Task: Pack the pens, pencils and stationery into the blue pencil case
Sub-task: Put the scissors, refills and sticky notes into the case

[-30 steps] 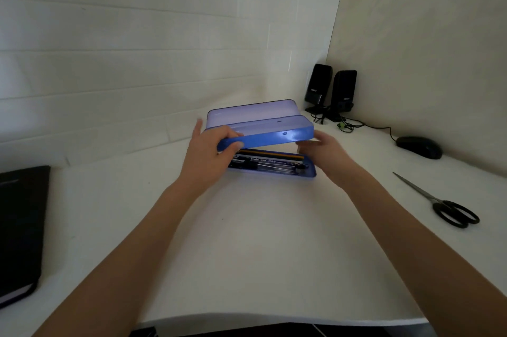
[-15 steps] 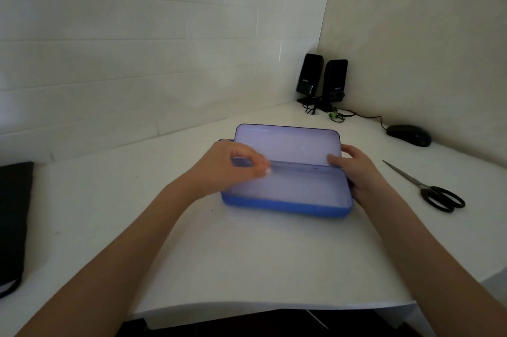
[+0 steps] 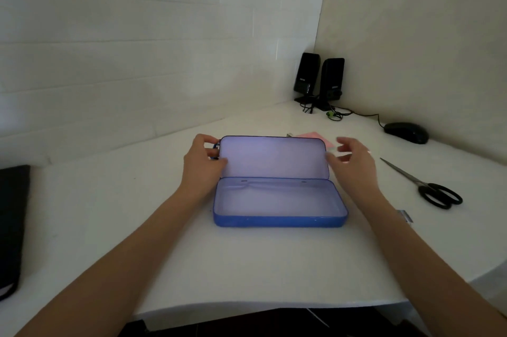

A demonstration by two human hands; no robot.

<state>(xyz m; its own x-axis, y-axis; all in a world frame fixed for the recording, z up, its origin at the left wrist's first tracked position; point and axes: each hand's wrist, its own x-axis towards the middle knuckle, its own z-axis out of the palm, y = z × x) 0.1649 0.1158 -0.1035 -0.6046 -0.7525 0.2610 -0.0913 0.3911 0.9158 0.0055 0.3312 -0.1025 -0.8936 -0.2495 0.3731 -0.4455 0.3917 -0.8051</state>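
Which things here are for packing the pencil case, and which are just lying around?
For the job:
blue pencil case, open and empty
pink paper behind its lid
scissors, perhaps

Just lying about:
two speakers
mouse
black notebook

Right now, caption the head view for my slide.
Blue pencil case open and empty, left hand holding its lid, right hand hovering.

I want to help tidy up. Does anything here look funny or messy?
Nothing looks spilled or broken. The blue pencil case lies open and empty, though. The scissors lie loose on the table.
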